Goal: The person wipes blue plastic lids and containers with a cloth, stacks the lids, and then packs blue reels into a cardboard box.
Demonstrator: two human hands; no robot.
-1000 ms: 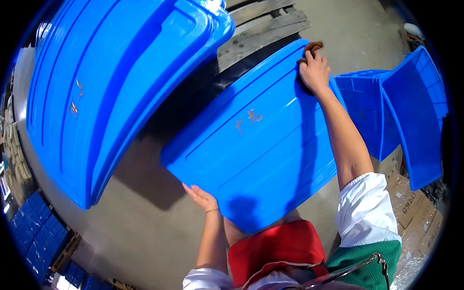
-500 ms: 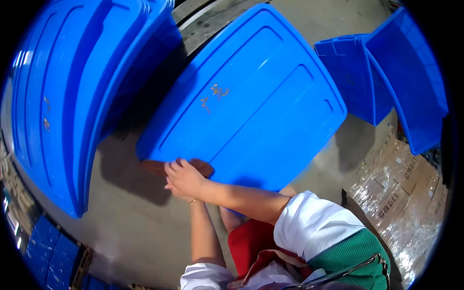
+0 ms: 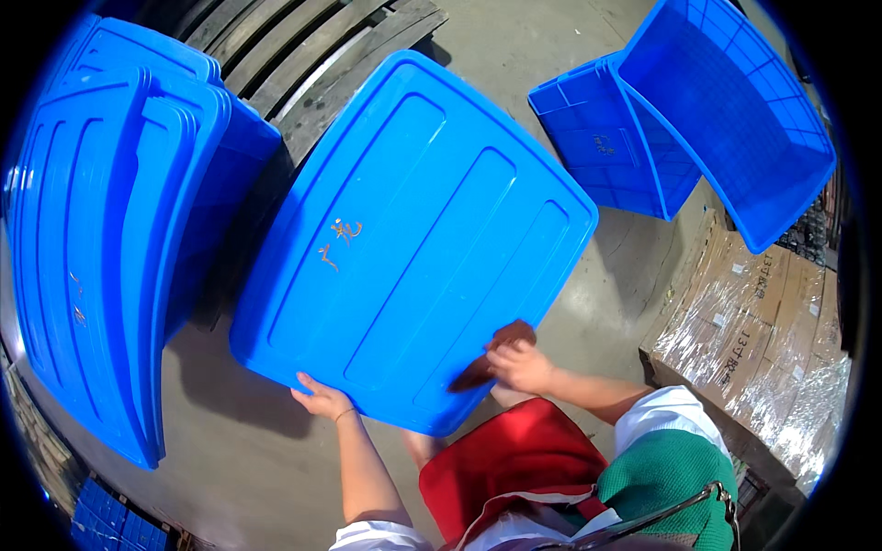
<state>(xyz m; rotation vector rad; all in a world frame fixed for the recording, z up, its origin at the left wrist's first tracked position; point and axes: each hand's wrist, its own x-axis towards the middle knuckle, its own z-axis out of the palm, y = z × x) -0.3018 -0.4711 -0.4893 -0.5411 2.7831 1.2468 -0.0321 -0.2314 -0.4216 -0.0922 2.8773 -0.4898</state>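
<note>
In the middle lies a large blue plastic lid [image 3: 413, 248] with raised ribs and orange handwritten marks, set at a slant in front of me. My left hand [image 3: 320, 402] grips its near left edge, thumb on top and the other fingers partly hidden below. A brown cloth [image 3: 478, 367] is pressed on the lid near its right front corner. My right hand [image 3: 522, 365] is closed on that cloth, fingers bent over it. What lies beneath the lid is mostly hidden.
More blue lids [image 3: 83, 184] lean in a stack at the left. Behind is a wooden pallet [image 3: 303, 55]. Two blue crates [image 3: 726, 101] stand at the far right, one tipped toward me. Film-wrapped cardboard boxes [image 3: 744, 340] are at the right.
My right hand has moved with the cloth from the lid's left front corner to its right front part. My left hand now grips the lid's edge. The view has shifted.
</note>
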